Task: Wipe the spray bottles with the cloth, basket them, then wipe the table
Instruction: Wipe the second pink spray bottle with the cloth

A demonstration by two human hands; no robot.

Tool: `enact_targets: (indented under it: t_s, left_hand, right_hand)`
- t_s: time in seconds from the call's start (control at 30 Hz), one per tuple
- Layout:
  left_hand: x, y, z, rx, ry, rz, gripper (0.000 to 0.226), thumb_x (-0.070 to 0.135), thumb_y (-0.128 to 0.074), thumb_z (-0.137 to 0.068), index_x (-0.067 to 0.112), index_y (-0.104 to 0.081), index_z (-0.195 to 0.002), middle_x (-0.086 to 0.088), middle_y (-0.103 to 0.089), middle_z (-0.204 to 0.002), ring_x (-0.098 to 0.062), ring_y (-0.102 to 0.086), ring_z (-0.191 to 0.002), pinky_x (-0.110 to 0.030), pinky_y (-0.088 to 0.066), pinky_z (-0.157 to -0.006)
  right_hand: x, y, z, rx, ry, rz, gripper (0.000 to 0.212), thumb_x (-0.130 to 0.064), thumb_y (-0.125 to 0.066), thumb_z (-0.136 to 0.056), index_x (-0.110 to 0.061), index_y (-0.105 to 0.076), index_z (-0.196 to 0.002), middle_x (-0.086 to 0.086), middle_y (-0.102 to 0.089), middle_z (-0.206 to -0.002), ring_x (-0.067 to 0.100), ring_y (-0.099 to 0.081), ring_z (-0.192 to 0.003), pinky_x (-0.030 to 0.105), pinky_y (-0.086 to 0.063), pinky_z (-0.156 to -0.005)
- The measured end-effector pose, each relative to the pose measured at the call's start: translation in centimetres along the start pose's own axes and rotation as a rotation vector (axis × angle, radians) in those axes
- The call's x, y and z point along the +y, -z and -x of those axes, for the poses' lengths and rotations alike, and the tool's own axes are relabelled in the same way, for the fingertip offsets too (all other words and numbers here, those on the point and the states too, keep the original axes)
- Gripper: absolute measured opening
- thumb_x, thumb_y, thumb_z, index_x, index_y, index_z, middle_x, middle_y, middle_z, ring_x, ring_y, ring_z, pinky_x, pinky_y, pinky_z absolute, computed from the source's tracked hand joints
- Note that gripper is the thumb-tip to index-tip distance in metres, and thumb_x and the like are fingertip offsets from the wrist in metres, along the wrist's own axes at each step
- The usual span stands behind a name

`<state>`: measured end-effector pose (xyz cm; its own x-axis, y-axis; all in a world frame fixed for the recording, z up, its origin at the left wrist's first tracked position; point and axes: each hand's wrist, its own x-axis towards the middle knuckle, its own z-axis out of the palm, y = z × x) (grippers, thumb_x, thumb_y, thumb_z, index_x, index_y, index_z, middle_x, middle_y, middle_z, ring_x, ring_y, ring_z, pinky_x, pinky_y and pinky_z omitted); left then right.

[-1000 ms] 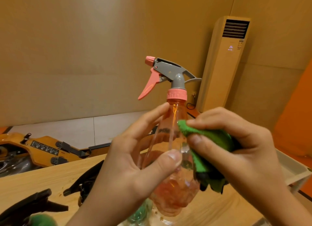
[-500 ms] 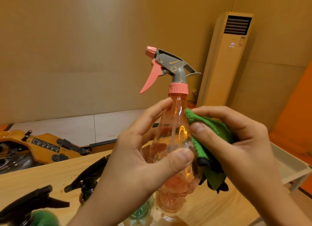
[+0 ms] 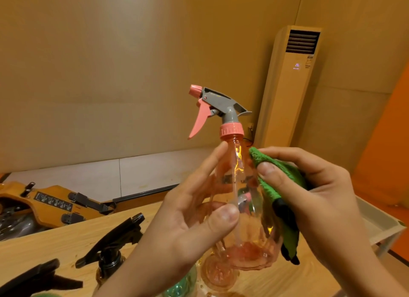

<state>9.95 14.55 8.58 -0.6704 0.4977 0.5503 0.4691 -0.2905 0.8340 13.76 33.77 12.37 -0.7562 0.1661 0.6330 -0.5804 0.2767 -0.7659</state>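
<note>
Pink spray bottle (image 3: 234, 163) is being held upright in the air in front of the person, above the wooden table (image 3: 55, 248), with its trigger head (image 3: 219, 104) pointing to the person's left. Left hand (image 3: 188, 225) is gripping the body, thumb lying across the front and forefinger reaching up to the neck just under the pink collar. Right hand (image 3: 321, 208) is pinching a folded green cloth (image 3: 272, 179) between thumb and fingers and pressing it against the bottle's right shoulder. The cloth's loose end is hanging down beside the body.

Handling, as judged: the plastic is thin and clear and the bottle is looking nearly empty, so it is probably weighing little and giving slightly under a squeeze. The wall is glinting smooth and may be slipping under damp fingers. The firmest holds are looking like the narrow neck below the collar, or the waist where the left hand is sitting. The trigger is better left alone, since a squeeze there is risking a spray. The cloth is soft and limp, bunching to follow the curve.

1 black-headed bottle (image 3: 110, 241) is standing on the table at lower left, a 2nd black trigger (image 3: 37, 276) is showing beside it, and a greenish bottle (image 3: 183, 283) is peeking in at the bottom edge. A pale basket (image 3: 380, 223) is sitting at the right, beyond the right hand.
</note>
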Motion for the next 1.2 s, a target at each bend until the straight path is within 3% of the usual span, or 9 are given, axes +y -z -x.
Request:
enact_targets:
  t_s: [0.07,0.2,0.3,0.4,0.5,0.67,0.87,1.07,1.2]
  left_hand:
    - [-0.2,-0.1,-0.2,0.007,-0.004,-0.002,0.066,0.037,-0.068,-0.085,0.062,-0.045,-0.142,0.028,-0.055,-0.145,-0.003,-0.057,-0.132,-0.014,-0.048,-0.099]
    - [-0.3,0.2,-0.4,-0.004,-0.012,-0.024,0.068,0.039,-0.072,-0.084,0.063,-0.045,-0.141,0.020,-0.057,-0.147,-0.012,-0.062,-0.129,-0.020,-0.052,-0.099]
    - [-0.3,0.5,-0.4,-0.002,-0.010,-0.031,0.068,0.035,-0.072,-0.084,0.060,-0.047,-0.142,0.015,-0.058,-0.147,-0.019,-0.065,-0.127,-0.032,-0.056,-0.100]
    - [-0.1,0.5,-0.3,0.022,-0.025,-0.042,0.067,0.034,-0.071,-0.082,0.058,-0.050,-0.141,0.015,-0.060,-0.145,-0.020,-0.068,-0.122,-0.027,-0.056,-0.098]
    - [-0.2,0.3,-0.2,0.046,-0.019,-0.051,0.064,0.035,-0.070,-0.083,0.055,-0.052,-0.141,0.016,-0.061,-0.144,-0.017,-0.068,-0.122,-0.022,-0.055,-0.096]
    - [0.1,1.3,-0.3,0.123,-0.020,-0.068,0.063,0.041,-0.070,-0.082,0.058,-0.052,-0.140,0.017,-0.060,-0.144,-0.017,-0.064,-0.127,-0.047,-0.056,-0.099]
    - [0.5,0.8,0.0,0.084,-0.030,-0.118,0.063,0.043,-0.069,-0.082,0.059,-0.051,-0.141,0.024,-0.060,-0.141,-0.013,-0.066,-0.122,-0.025,-0.059,-0.090]
    - [0.5,1.1,0.1,0.089,-0.026,-0.119,0.063,0.045,-0.069,-0.081,0.059,-0.051,-0.140,0.021,-0.060,-0.142,-0.013,-0.064,-0.125,-0.021,-0.056,-0.093]
    - [0.4,0.6,0.2,0.073,-0.024,-0.134,0.062,0.045,-0.069,-0.082,0.059,-0.052,-0.140,0.023,-0.057,-0.145,-0.010,-0.062,-0.127,-0.020,-0.056,-0.092]
  right_hand:
    - [0.0,-0.2,0.1,0.042,-0.019,-0.026,0.017,-0.032,-0.078,-0.075,-0.032,-0.081,-0.092,-0.003,-0.079,-0.094,0.020,-0.075,-0.091,0.045,-0.064,-0.074]
    - [-0.1,-0.6,0.1,0.069,-0.006,-0.069,0.022,-0.034,-0.074,-0.073,-0.030,-0.082,-0.093,-0.001,-0.079,-0.094,0.018,-0.075,-0.086,0.031,-0.061,-0.070]
    - [0.1,-0.4,-0.4,0.035,-0.005,-0.069,0.021,-0.031,-0.074,-0.075,-0.028,-0.081,-0.094,-0.001,-0.079,-0.094,0.017,-0.075,-0.087,0.027,-0.059,-0.070]
    - [-0.2,-0.2,-1.1,-0.020,0.065,-0.010,0.012,-0.023,-0.080,-0.082,-0.026,-0.082,-0.094,-0.002,-0.078,-0.097,0.016,-0.075,-0.093,0.024,-0.058,-0.073]
    - [-0.3,-0.2,-1.7,-0.058,0.250,0.234,0.018,-0.022,-0.076,-0.087,-0.025,-0.078,-0.104,-0.005,-0.074,-0.102,0.020,-0.070,-0.102,0.027,-0.057,-0.079]
    - [-0.3,-0.6,-1.0,-0.207,0.353,0.325,0.020,-0.031,-0.073,-0.087,-0.026,-0.080,-0.105,-0.007,-0.066,-0.101,0.019,-0.067,-0.097,0.026,-0.054,-0.075]
    - [-0.7,-0.2,-2.6,-0.116,0.355,0.294,0.021,-0.025,-0.076,-0.086,-0.029,-0.078,-0.106,-0.006,-0.069,-0.099,0.018,-0.068,-0.096,0.023,-0.053,-0.075]
    - [-0.8,-0.4,-2.1,-0.214,0.373,0.315,0.021,-0.024,-0.078,-0.086,-0.026,-0.079,-0.106,-0.007,-0.068,-0.099,0.019,-0.068,-0.095,0.025,-0.053,-0.074]
    - [-0.7,-0.2,-3.0,-0.120,0.343,0.282,0.020,-0.024,-0.076,-0.086,-0.026,-0.078,-0.106,-0.005,-0.070,-0.099,0.019,-0.069,-0.097,0.030,-0.056,-0.075]
